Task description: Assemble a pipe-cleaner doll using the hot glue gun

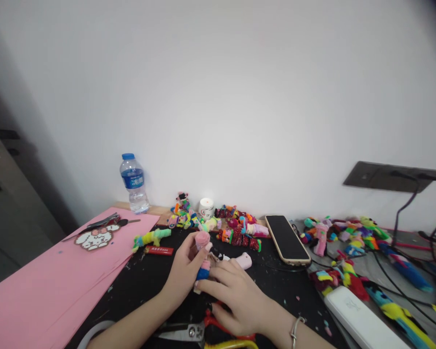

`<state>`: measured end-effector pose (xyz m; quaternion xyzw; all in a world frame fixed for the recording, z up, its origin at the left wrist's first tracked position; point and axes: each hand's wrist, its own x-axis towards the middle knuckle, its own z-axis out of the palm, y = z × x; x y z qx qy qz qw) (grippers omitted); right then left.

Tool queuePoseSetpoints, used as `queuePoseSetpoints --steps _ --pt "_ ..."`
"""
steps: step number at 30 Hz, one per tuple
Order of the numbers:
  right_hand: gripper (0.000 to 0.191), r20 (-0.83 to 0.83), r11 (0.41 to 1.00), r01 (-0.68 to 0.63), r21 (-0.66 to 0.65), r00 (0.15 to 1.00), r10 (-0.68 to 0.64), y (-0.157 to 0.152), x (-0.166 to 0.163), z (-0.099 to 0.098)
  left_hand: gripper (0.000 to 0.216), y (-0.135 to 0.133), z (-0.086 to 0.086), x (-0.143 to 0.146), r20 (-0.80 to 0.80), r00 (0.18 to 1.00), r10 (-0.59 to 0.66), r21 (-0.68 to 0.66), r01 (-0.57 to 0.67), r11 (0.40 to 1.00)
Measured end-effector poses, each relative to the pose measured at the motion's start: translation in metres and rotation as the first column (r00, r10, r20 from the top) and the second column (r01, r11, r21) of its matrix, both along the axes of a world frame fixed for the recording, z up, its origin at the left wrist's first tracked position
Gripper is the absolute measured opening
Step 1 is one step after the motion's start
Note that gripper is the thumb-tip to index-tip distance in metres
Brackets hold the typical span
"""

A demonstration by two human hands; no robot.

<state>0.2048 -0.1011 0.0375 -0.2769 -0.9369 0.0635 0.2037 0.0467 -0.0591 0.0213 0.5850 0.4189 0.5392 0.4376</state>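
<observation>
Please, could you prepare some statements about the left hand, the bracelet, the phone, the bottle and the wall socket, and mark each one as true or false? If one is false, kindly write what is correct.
1. The left hand holds a pink-topped craft. True.
2. The bracelet is on the left wrist. False: it is on the right wrist.
3. The phone lies face up. True.
4. The bottle stands to the right of the phone. False: it stands to the left.
5. Black cables run from the wall socket. True.

A slim silvery bracelet circles the bare right wrist
</observation>
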Motion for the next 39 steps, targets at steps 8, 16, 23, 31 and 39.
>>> queuePoseSetpoints --steps 8,16,23,31,39 --pt "0.014 -0.302 0.985 0.146 0.096 0.947 -0.111 0.003 0.007 -0.012 0.025 0.002 -0.002 -0.003 -0.022 0.999 0.044 0.068 -0.043 0.997" --pt "0.009 -0.499 0.958 0.282 -0.056 0.823 -0.271 0.012 0.014 -0.027 0.024 0.007 -0.006 -0.009 -0.132 0.985 0.109 0.181 -0.084 0.980" --pt "0.009 -0.624 0.865 0.325 -0.382 0.600 -0.501 0.020 0.014 -0.027 0.023 0.009 -0.006 -0.011 -0.223 0.969 0.106 0.225 -0.055 0.973" --pt "0.026 -0.692 0.667 -0.190 -0.721 0.246 -0.678 0.033 0.015 -0.014 0.023 0.006 -0.002 -0.013 -0.334 0.933 0.134 0.331 -0.017 0.944" --pt "0.016 -0.700 0.540 -0.497 -0.679 0.218 -0.680 0.040 0.023 -0.010 0.025 0.004 -0.004 -0.015 -0.391 0.917 0.084 0.369 0.072 0.926"
